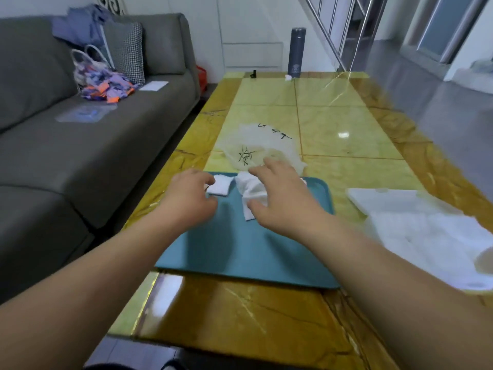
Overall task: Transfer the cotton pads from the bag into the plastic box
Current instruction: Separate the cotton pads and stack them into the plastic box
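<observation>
A teal tray [240,249] lies on the yellow marble table. A flat square cotton pad [220,186] and a crumpled heap of cotton pads [250,194] rest at the tray's far edge. My left hand [190,198] curls its thumb and fingers around the square pad's left edge. My right hand [282,198] hovers over the heap with fingers spread, thumb against its near side. Just behind the tray lies the clear plastic bag [261,145] with black print, looking flat. The translucent plastic box [426,231] with white contents sits to the right, its lid [384,198] beside it.
A dark flask [296,53] and a small black object [253,74] stand at the table's far end. A grey sofa [80,145] with bags and cushions runs along the left. A metal stair rail [354,30] rises at the back right.
</observation>
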### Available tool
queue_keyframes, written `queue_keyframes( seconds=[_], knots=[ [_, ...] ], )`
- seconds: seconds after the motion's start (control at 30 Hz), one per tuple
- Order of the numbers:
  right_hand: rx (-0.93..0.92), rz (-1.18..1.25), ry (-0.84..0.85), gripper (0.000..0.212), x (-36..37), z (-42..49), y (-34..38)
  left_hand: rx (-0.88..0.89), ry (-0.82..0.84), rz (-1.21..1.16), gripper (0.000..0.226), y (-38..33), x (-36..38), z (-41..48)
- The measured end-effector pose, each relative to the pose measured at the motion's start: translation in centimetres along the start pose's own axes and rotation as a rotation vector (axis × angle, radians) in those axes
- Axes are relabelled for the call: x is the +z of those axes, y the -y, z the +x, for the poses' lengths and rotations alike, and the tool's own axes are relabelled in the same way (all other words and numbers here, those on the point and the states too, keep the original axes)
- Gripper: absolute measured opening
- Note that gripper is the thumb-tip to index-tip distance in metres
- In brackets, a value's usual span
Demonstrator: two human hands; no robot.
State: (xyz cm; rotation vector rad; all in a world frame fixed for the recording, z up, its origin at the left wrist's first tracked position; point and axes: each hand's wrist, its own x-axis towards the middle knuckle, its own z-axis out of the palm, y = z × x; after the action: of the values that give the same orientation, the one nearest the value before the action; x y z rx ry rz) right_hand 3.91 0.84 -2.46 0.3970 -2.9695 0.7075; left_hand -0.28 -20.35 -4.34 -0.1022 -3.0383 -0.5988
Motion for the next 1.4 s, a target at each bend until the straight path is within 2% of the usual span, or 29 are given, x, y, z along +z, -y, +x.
queue_keyframes(
  seconds=[0.1,0.17,0.23,0.3,0.47,0.57,0.7,0.77,0.87,0.97,1.03,1.17,1.27,1.4],
  knots=[
    [-0.114,-0.048,0.119,0.077,1.9,3.1,0.0,0.016,0.089,0.149,0.067,1.2,1.3,2.3],
    [-0.128,-0.093,0.159,0.083,3.0,4.6,-0.4,0.034,0.164,0.255,0.071,1.2,2.5,3.4],
    [-0.091,-0.148,0.175,0.083,3.7,5.3,-1.1,0.057,0.215,0.277,0.064,1.0,3.6,4.0],
    [-0.050,-0.152,0.182,0.073,3.9,5.3,-1.8,0.058,0.237,0.266,0.057,0.6,4.4,3.9],
    [0.039,-0.020,0.191,0.058,2.4,2.4,-2.7,0.125,0.234,0.217,0.054,-0.6,5.1,1.3],
    [0.071,-0.001,0.210,0.063,1.2,0.1,-3.0,0.188,0.266,0.193,0.052,-2.0,5.2,-1.3],
    [0.097,0.052,0.330,0.077,-0.9,-3.2,-3.3,0.231,0.285,0.134,0.044,-4.3,4.8,-4.4],
    [0.113,0.095,0.305,0.080,-1.9,-5.0,-3.5,0.248,0.251,0.086,0.037,-5.2,4.8,-5.8],
    [0.165,0.078,0.112,0.074,-2.8,-7.1,-3.7,0.197,0.137,0.027,0.019,-6.0,4.7,-7.3],
    [0.249,-0.036,-0.071,0.044,-3.8,-8.8,-3.4,0.132,0.067,0.030,0.018,-6.2,4.6,-7.8],
    [0.350,-0.077,-0.032,0.034,-4.3,-9.3,-3.2,0.115,0.051,0.043,0.031,-6.2,4.6,-7.9],
    [0.463,-0.084,0.198,0.042,-3.4,-9.3,-4.3,0.041,0.109,0.116,0.063,-6.2,4.7,-7.1],
    [0.449,0.026,0.196,0.048,-2.8,-8.7,-5.1,-0.015,0.180,0.215,0.057,-6.2,4.2,-6.4],
    [0.417,0.132,0.175,0.043,-2.0,-7.6,-5.0,-0.082,0.231,0.152,0.045,-6.7,3.4,-6.1]
  ],
)
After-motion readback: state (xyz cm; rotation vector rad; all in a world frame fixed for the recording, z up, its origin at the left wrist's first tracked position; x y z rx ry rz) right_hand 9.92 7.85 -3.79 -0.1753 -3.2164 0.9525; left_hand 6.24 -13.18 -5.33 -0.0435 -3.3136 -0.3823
